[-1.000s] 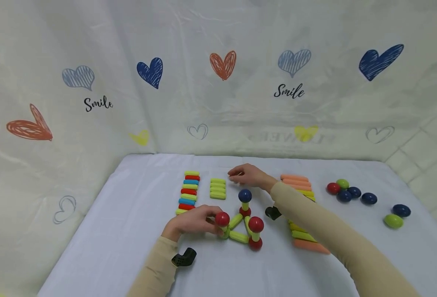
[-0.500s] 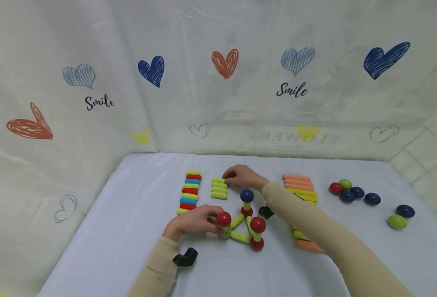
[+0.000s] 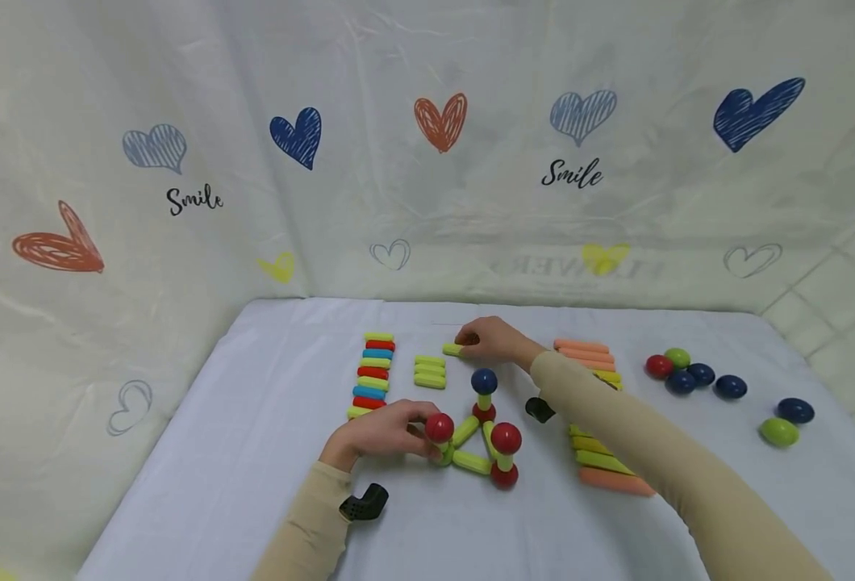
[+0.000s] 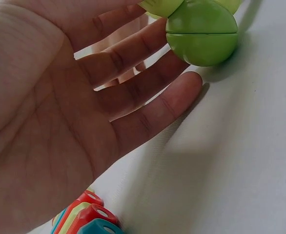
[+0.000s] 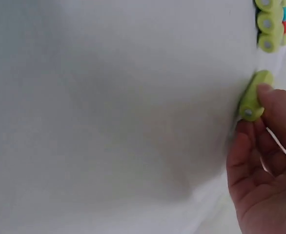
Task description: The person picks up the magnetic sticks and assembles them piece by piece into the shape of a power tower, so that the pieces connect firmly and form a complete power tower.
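A small frame of magnetic sticks and balls stands on the table: short green sticks (image 3: 471, 461) form a flat triangle, with upright sticks topped by two red balls (image 3: 506, 438) and a blue ball (image 3: 484, 381). My left hand (image 3: 391, 429) holds its left corner, fingers against the green base ball (image 4: 201, 33); the red top ball (image 3: 440, 428) partly covers that grip. Beyond the frame, my right hand (image 3: 496, 339) pinches a short green magnetic stick (image 5: 253, 97) between thumb and fingers, at or just above the cloth. Left of it lie several matching green sticks (image 3: 430, 372) side by side.
A column of short red, blue and green sticks (image 3: 373, 373) lies at left. Longer orange and yellow sticks (image 3: 612, 480) lie at right, partly under my right forearm. Several loose balls (image 3: 731, 387) sit farther right. A white curtain (image 3: 427, 202) with printed hearts hangs behind.
My right hand reached left to the row of green sticks, took the farthest one and drew it back to the right. My left hand stays at the frame's corner.
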{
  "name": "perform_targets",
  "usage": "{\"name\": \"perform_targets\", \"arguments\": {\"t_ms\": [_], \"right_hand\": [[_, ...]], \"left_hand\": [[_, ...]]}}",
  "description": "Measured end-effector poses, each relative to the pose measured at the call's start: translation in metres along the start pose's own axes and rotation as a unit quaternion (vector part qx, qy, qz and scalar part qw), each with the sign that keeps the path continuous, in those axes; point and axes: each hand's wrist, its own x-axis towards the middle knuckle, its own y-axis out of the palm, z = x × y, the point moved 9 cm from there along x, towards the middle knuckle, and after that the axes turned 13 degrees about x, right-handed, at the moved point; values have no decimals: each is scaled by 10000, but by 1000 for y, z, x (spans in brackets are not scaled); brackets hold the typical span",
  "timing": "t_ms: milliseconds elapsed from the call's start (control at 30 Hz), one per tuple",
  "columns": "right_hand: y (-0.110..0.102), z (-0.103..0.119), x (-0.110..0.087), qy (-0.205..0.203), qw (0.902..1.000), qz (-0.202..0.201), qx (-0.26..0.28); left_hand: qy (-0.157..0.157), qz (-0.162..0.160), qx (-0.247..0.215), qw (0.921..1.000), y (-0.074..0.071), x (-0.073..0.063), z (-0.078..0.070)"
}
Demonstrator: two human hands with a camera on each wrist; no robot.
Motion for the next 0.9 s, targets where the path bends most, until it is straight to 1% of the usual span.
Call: {"name": "perform_targets", "arguments": {"t_ms": [67,133,200,267,333,400,500,600,667,800,900], "right_hand": [[2,3,-3,-35,9999,64,-147],[0,3,-8,130,9998,152,-98],[-3,-1,-16,397,9987,226,236],[-9,-5,-28,680,9938,277,840],[-15,-7,-44,945,9821,364,1589],[-21,-8,-61,1083,9673,489,2240],[-31,-6,-87,1216,9483,646,2858],[-35,-4,-111,1265,9359,776,3194],[-33,0,-124,1245,9287,891,3377],[-19,13,-143,1077,9170,1239,3636],[-7,22,-149,1024,9132,1362,3701]], "left_hand": [[-19,-7,2,10000,0,0,1],[-29,1,11,10000,0,0,1],[-25,5,24,10000,0,0,1],[-11,2,55,10000,0,0,1],[-7,6,63,10000,0,1,2],[-19,14,64,10000,-1,0,2],[-33,39,53,10000,-1,1,1],[-17,37,86,10000,-1,1,1],[-13,15,120,9999,-1,1,1],[-12,8,134,9999,-1,1,2],[-11,-6,99,9999,-1,1,2]]}}
